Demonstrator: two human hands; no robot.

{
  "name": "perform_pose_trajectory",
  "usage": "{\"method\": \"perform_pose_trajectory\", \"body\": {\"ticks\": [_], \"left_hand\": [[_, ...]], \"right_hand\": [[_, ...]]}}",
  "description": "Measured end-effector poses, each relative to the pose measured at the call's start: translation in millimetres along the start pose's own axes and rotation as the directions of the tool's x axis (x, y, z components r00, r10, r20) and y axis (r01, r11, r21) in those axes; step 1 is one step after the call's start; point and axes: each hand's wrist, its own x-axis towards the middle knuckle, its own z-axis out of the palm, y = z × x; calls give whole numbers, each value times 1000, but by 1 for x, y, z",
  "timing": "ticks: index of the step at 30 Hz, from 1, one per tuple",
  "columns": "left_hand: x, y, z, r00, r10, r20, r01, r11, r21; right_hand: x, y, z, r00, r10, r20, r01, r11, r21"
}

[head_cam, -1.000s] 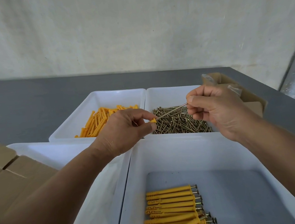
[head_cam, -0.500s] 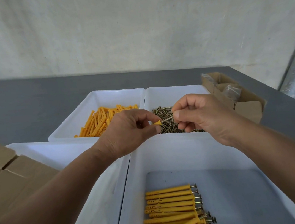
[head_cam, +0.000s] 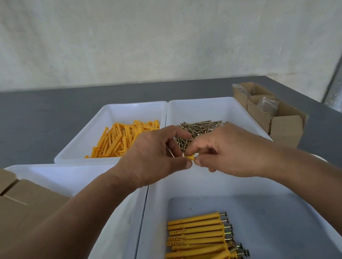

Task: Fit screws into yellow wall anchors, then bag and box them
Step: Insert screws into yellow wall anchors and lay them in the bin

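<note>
Yellow anchor (head_cam: 190, 157): is held over the far rim of the near tray (head_cam: 173, 190), gripped in the curled left hand (head_cam: 154, 159) and pinched at its end by the right hand (head_cam: 229, 154).
Loose anchors (head_cam: 124, 139): are heaped in the far-left tray (head_cam: 110, 115).
Screws (head_cam: 200, 129): are piled in the far-right tray (head_cam: 210, 107).
Fitted anchors (head_cam: 198, 238): are stacked in the near tray.

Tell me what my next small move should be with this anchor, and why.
Probably lower the anchor into the near tray beside the finished pieces. The left hand and right hand pinch it, and no screw shank shows between them, so the screw looks seated.
</note>
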Motion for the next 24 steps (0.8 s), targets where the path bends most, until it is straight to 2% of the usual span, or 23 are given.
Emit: {"method": "perform_pose_trajectory", "body": {"ticks": [3, 6, 9, 12, 16, 21, 24], "left_hand": [[-1, 2, 1, 999, 16, 35, -16, 1000, -5], [0, 3, 0, 999, 47, -12, -48, 998, -40], [3, -3, -4, 986, 1, -165, -7, 999, -32], [7, -14, -6, 949, -79, -307, 110, 990, 85], [11, -31, -11, 904, -175, -389, 267, 944, 196], [16, -49, -15, 887, -241, -393, 376, 872, 314], [16, -54, -14, 903, -254, -346, 380, 848, 370]], "right_hand": [[-3, 0, -4, 994, 24, 107, -25, 1000, 5], [-7, 0, -11, 951, 81, 299, -104, 993, 62], [-12, 1, -17, 840, 131, 527, -195, 979, 68], [-15, 2, -15, 713, 181, 677, -252, 968, 6], [-12, 0, 0, 592, 238, 770, -265, 960, -92], [-10, -3, 15, 516, 253, 819, -261, 957, -131], [-9, -5, 20, 486, 258, 835, -247, 957, -152]]}}
